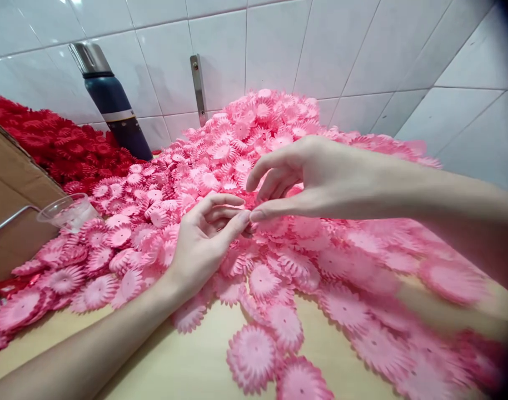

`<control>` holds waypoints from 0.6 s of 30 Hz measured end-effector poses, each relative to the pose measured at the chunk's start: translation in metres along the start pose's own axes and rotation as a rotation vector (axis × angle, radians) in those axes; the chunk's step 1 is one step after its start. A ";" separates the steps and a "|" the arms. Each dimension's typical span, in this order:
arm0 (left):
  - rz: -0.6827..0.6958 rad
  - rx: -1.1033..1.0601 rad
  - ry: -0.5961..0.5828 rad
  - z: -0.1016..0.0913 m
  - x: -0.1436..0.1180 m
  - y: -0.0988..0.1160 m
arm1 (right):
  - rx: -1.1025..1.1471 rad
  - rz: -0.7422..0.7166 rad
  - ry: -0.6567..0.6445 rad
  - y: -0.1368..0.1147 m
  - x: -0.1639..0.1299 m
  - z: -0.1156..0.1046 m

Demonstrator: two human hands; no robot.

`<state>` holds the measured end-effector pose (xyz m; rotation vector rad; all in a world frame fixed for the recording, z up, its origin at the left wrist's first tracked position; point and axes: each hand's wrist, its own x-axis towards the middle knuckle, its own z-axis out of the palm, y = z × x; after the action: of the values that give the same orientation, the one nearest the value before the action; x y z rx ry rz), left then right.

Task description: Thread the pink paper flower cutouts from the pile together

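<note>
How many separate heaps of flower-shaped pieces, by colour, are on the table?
2: a big heap of pink flower-shaped pieces filling the middle and right, and a red heap at far left behind the dark bottle. Others may be hidden.

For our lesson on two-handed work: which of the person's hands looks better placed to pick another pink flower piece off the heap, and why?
Probably the right hand: it hovers over the pink flower heap with fingers curled downward. The left hand lies lower, palm turned up, fingertips meeting the right thumb around a small pink piece.
</note>
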<state>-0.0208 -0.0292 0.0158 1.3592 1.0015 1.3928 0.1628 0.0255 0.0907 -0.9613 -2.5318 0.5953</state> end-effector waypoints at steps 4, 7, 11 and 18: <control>0.005 -0.039 -0.016 0.000 -0.001 0.000 | 0.038 -0.042 0.015 -0.007 -0.001 0.003; -0.016 -0.105 -0.054 -0.001 -0.001 0.000 | 0.019 -0.060 0.024 -0.007 -0.001 0.004; -0.017 -0.088 -0.070 -0.001 -0.002 0.000 | -0.010 -0.097 0.004 -0.007 0.000 0.005; -0.023 -0.114 -0.043 -0.002 -0.002 -0.001 | -0.026 -0.136 -0.065 -0.007 -0.001 0.005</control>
<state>-0.0225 -0.0310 0.0138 1.2842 0.8938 1.3769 0.1571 0.0189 0.0900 -0.7820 -2.6429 0.5624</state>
